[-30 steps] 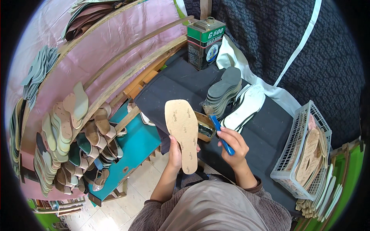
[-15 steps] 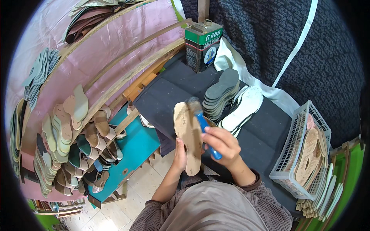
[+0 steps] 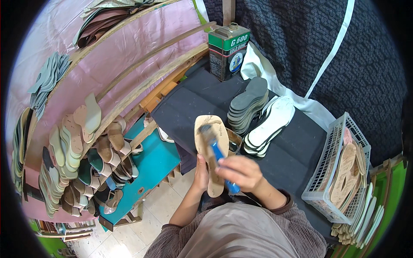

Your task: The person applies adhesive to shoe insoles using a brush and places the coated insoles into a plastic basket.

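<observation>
A tan shoe insole (image 3: pixel 220 133) is upright in front of me, its wide end pointing away. My left hand (image 3: pixel 201 175) is closed on its left edge, near the middle. In my right hand (image 3: pixel 244 173) is a brush with a blue handle (image 3: pixel 218 151), its blurred bristle end over the upper left face of the insole. Partly hidden behind the insole's right edge is a small brown container (image 3: pixel 235 139); what it holds cannot be made out. Just beyond stand a stack of dark grey insoles (image 3: pixel 249 101) and a stack of white ones (image 3: pixel 272 124).
A black-covered table (image 3: pixel 297 172) bears a green and black metal can (image 3: pixel 229 56) at its back. A white plastic basket (image 3: pixel 312 182) of tan insoles stands right, with more soles (image 3: pixel 363 219) beside it. Left are racks of shoes (image 3: pixel 116 139) and a teal bench (image 3: pixel 157 157).
My right hand has moved slightly left, taking the brush head from the insole's right edge across to its upper left face. The insole has turned a little, showing more of its wide end.
</observation>
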`<state>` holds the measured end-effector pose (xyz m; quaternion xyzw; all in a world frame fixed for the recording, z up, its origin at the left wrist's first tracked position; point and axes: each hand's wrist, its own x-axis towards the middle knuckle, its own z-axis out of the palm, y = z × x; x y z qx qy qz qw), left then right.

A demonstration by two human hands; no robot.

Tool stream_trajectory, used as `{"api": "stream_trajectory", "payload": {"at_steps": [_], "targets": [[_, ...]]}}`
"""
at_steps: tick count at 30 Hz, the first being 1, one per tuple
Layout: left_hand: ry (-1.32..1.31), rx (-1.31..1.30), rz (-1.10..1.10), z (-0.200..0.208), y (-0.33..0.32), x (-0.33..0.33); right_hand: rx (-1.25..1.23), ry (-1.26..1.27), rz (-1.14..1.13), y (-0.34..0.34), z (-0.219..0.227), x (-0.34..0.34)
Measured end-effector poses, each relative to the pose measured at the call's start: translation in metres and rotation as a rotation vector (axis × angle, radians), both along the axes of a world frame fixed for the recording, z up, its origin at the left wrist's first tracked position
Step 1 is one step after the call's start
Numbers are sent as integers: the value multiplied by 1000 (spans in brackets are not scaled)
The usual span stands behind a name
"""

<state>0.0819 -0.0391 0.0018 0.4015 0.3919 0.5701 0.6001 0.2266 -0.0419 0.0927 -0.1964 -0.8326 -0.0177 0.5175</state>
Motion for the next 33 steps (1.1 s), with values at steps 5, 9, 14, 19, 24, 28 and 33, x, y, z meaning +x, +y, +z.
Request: {"api": "stream_trajectory", "payload": {"at_steps": [5,9,14,19,24,28,33], "targets": [[-104,24,-195,8,0,-9,0,92,-143,4,4,3],[-74,70,-197,9,2,-8,-13,57,-80,2,2,5],[-29,55,-76,12,3,-8,-22,37,54,7,5,6],[12,78,-79,9,3,-11,-14,0,96,6,5,9],[-192,-3,-209,20,1,-15,-57,39,-7,6,12,13],[-78,-8,161,23,3,2,-64,-16,133,1,8,11],[-138,-29,8,26,-1,-9,-114,35,91,2,15,17]]}}
